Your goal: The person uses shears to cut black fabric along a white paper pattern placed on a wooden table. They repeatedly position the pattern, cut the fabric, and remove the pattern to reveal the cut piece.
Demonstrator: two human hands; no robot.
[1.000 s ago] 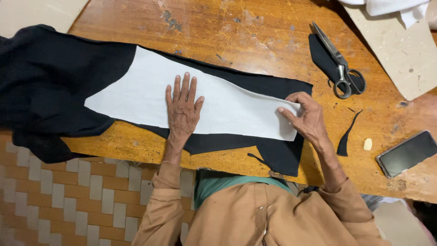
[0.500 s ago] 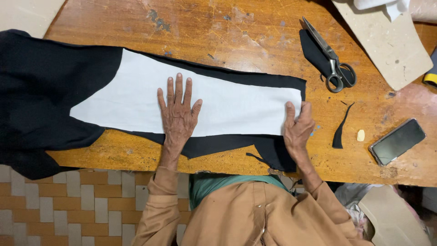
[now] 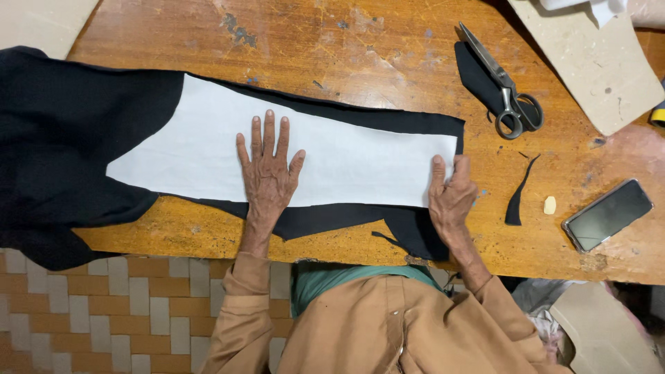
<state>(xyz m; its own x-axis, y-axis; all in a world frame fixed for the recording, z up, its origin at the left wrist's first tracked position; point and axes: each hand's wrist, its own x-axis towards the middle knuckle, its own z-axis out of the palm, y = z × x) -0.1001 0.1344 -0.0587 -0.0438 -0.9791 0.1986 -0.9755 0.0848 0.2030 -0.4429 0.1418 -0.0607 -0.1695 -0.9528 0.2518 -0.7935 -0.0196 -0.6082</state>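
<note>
A worn wooden table (image 3: 360, 41) fills most of the frame. Directly on it lie black fabric (image 3: 62, 138) spreading from the left edge to the centre, scissors (image 3: 504, 88) on a small black offcut at upper right, a beige card sheet (image 3: 589, 62) in the top right corner, 1 thin black strip (image 3: 518, 195), a pale chalk piece (image 3: 549, 205) and a dark phone (image 3: 608, 215) at right.

pattern piece (image 3: 346, 159) on cloth (image 3: 76, 152) on table (image 3: 346, 41) | scissors (image 3: 502, 86), phone (image 3: 608, 215) right
</note>
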